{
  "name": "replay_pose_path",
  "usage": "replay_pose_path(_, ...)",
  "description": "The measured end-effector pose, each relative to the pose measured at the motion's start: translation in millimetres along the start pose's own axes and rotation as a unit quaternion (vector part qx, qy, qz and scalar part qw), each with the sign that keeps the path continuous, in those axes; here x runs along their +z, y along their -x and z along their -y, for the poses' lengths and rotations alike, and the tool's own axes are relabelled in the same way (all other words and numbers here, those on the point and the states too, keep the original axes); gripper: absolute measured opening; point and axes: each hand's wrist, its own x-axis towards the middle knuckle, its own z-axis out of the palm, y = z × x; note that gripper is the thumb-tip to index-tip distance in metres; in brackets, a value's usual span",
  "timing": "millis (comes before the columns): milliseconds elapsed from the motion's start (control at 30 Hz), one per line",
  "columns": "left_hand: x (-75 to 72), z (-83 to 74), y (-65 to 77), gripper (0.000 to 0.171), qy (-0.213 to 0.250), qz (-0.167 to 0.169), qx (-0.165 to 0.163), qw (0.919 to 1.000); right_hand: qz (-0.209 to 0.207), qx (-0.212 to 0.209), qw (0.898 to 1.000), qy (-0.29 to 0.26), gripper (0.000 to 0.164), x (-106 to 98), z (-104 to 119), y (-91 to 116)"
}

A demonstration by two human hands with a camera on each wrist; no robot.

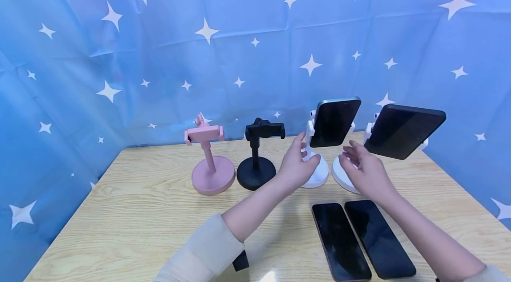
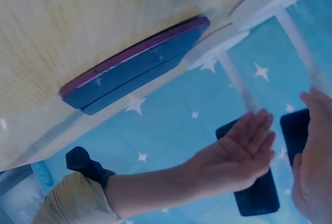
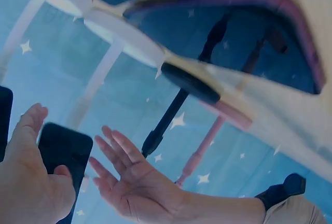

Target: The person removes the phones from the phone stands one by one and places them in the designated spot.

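Two phones (image 1: 336,122) (image 1: 405,131) tilt above the desk (image 1: 139,202) because white stands (image 1: 320,174) (image 1: 342,178) clamp them; your left hand (image 1: 297,166) and right hand (image 1: 370,175) unclenched, empty.

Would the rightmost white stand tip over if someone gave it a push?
Pushed high up, the white stand might tip, since its dark phone sits well above the base. A low push would probably slide it, as that base looks flat and round.
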Motion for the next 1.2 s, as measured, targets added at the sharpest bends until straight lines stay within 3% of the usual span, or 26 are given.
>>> replay_pose_path(300,1.9,-12.6,-15.7,0.062,0.007,-0.020,0.026,0.9994,-0.107,-0.024,0.992,-0.070,0.043,4,16,-22)
replay_pose_path(500,4.5,-18.6,-22.6,0.054,-0.005,-0.037,0.062,0.9974,-0.157,-0.027,0.985,-0.061,0.039,6,20,-35)
replay_pose_path(733,4.0,-17.1,-27.4,0.043,-0.039,-0.049,0.126,0.9900,-0.155,-0.014,0.987,-0.044,0.037,3,24,-39)
replay_pose_path(1200,0.8,-14.8,-22.9,0.041,-0.008,-0.038,0.126,0.9913,-0.121,-0.033,0.992,-0.026,0.026,-8,25,-35)
